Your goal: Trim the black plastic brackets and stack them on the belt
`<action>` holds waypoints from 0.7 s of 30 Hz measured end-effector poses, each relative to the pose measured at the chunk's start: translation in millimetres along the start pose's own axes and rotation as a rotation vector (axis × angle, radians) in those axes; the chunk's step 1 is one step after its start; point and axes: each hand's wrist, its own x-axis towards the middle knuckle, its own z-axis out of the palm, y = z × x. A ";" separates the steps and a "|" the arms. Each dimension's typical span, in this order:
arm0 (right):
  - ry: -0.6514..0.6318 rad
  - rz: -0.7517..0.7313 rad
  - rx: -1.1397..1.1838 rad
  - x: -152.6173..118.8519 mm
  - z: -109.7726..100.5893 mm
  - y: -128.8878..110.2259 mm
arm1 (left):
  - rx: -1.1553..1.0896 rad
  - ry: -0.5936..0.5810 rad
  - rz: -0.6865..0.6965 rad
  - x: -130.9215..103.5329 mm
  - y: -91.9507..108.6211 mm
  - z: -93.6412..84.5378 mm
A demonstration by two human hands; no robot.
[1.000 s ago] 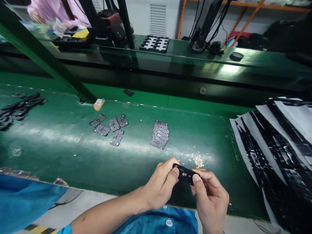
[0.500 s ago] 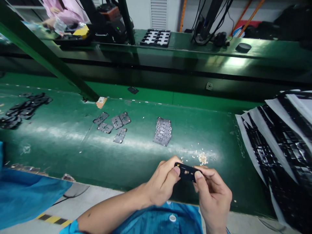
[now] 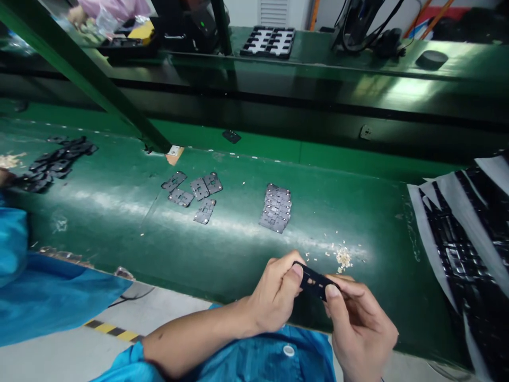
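Note:
Between my two hands is a thin black plastic plate (image 3: pixel 315 282) with small cut-outs, held tilted above the front edge of the green table. My left hand (image 3: pixel 278 292) pinches its left end, thumb on top. My right hand (image 3: pixel 356 318) grips the right end between thumb and fingers. Just beyond them lies a small heap of tiny pale pieces (image 3: pixel 343 258), with some scattered around. Farther off, a row of overlapping dark plates (image 3: pixel 276 208) rests on the table, and several loose plates (image 3: pixel 204 210) lie left of it.
Sheets with black film strips (image 3: pixel 457 254) are stacked at the right. A green slanted post (image 3: pixel 87 85) meets the table at left. A pile of black plates (image 3: pixel 59 162) lies far left, near a co-worker's blue sleeve (image 3: pixel 11 239). A black-and-white tray (image 3: pixel 269 41) sits on the back shelf.
The view has shifted a little, so most things appear farther right. Both hands still hold the plate, now tilted more. A co-worker's sleeve and hand have come in at the far left.

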 end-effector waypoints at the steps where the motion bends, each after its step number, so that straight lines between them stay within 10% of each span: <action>1: 0.005 -0.047 -0.025 -3.2 1.0 0.8 | -0.030 0.014 -0.023 0.1 -0.7 0.7; 6: 0.031 -0.279 -0.143 -11.2 5.1 -1.1 | -0.194 0.074 -0.191 1.7 2.3 4.1; 14: -0.163 0.359 0.132 6.7 -8.0 5.2 | -0.320 -0.012 -0.345 -6.8 20.3 -2.6; 21: -0.215 0.457 0.257 11.8 -6.0 15.3 | -0.243 0.015 -0.320 -11.6 17.2 -9.2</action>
